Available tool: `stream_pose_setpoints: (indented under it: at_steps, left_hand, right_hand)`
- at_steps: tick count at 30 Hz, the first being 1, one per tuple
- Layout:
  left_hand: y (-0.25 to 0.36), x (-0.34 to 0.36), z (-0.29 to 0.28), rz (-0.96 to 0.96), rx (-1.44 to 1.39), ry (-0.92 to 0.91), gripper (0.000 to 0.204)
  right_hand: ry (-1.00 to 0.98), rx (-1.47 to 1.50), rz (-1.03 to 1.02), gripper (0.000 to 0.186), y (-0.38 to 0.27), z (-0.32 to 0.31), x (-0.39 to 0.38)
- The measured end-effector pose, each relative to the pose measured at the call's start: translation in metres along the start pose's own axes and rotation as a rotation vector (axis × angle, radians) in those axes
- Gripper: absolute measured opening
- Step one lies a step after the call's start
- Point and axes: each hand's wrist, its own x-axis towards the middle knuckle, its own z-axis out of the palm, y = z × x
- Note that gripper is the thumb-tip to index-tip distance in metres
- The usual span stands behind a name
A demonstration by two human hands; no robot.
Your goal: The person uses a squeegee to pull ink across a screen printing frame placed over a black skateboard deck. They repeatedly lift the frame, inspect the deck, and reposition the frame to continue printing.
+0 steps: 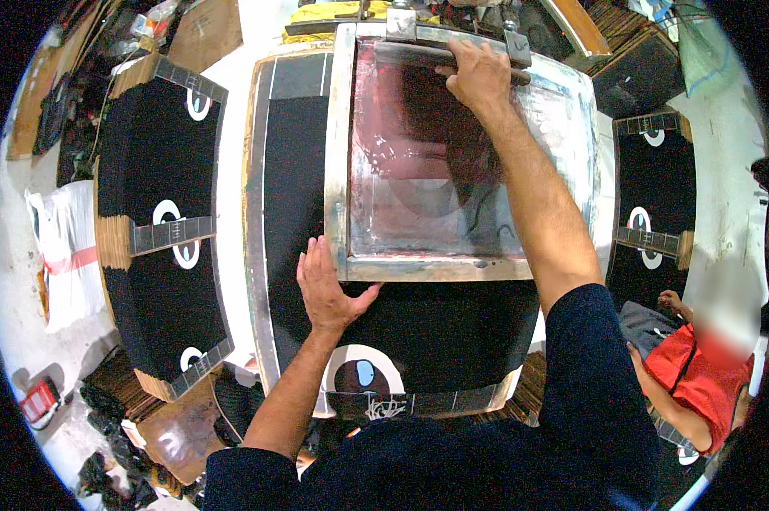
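Observation:
A screen-printing frame [339, 170] with a reddish, see-through mesh lies over black fabric [295, 170] on a board. My right hand [480, 75] is at the frame's far end, its fingers closed over a dark squeegee [410, 56] that lies crosswise on the mesh. Much of the squeegee is hidden under that hand. At the frame's near left corner, my left hand [323, 289] lies with fingers stretched and thumb apart, touching the corner. Closer to me, a printed white ring with a brown and blue eye [365, 375] shows on the fabric.
Metal hinge clamps [402, 24] hold the frame's far edge. Boards with black printed pieces stand left [158, 145] and right [653, 192]. A person in a red top [699, 383] is at the lower right. A white sack [65, 255] lies far left.

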Motion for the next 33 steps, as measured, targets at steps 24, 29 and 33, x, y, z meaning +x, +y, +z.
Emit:
stream_pose_setpoints:
  at_steps: [24, 29, 33]
  left_hand:
    - [0.002, 0.002, -0.001, -0.039, -0.185, 0.099, 0.111]
    - [0.011, -0.001, -0.004, -0.321, -0.75, 0.077, 0.104]
    - [0.014, -0.001, -0.012, -0.324, -0.748, 0.084, 0.105]
  right_hand:
    - [-0.033, 0.168, 0.026, 0.036, -0.039, -0.064, -0.147]
    - [-0.053, 0.128, 0.036, 0.034, -0.03, -0.064, -0.119]
    - [-0.089, 0.201, -0.031, 0.041, -0.019, -0.077, -0.094]
